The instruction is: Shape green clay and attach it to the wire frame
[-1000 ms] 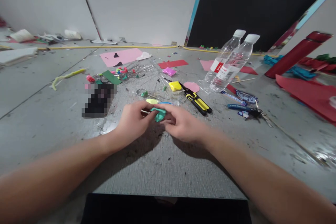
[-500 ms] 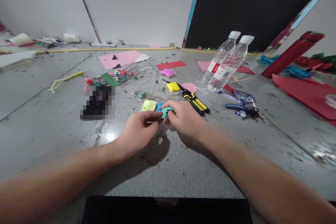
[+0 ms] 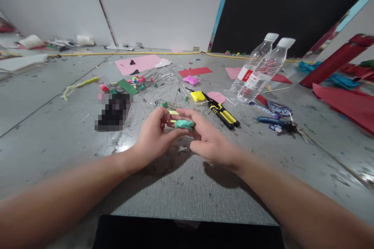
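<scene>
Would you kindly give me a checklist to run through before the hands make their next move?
1. Left hand gripping the teal lump: ok, thumb and fingers are on it.
2. Right hand pinching it too: not ok, its thumb stands apart from the lump.
3. Underside of the lump sound: cannot tell, it is hidden.
4. Pliers clear of both hands: ok, they lie beyond the right hand.
5. Pale yellow piece fully visible: not ok, fingers partly cover it.
6. Bottles capped: ok, both.
</scene>
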`<control>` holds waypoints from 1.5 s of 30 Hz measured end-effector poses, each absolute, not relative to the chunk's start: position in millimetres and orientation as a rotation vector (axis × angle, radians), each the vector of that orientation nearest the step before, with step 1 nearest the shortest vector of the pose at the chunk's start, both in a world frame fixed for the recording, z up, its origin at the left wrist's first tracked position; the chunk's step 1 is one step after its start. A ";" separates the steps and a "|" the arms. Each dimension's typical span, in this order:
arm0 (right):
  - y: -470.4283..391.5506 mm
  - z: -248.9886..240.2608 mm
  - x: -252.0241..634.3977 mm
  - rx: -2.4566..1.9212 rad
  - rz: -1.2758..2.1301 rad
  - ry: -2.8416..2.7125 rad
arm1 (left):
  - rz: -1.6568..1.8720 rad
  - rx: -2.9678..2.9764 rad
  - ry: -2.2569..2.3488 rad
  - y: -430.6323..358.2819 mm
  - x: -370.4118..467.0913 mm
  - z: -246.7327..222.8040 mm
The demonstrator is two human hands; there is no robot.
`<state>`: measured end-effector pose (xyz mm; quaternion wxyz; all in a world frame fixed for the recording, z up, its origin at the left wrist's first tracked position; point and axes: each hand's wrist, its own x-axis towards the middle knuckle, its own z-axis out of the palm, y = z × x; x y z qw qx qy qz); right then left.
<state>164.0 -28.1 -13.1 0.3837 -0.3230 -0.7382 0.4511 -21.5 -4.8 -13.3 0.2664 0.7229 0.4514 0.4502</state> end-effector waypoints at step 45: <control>12.3 -36.0 159.3 -1.108 0.691 -1.724 | 0.849 1.888 1.141 26.2 -28.5 -16.2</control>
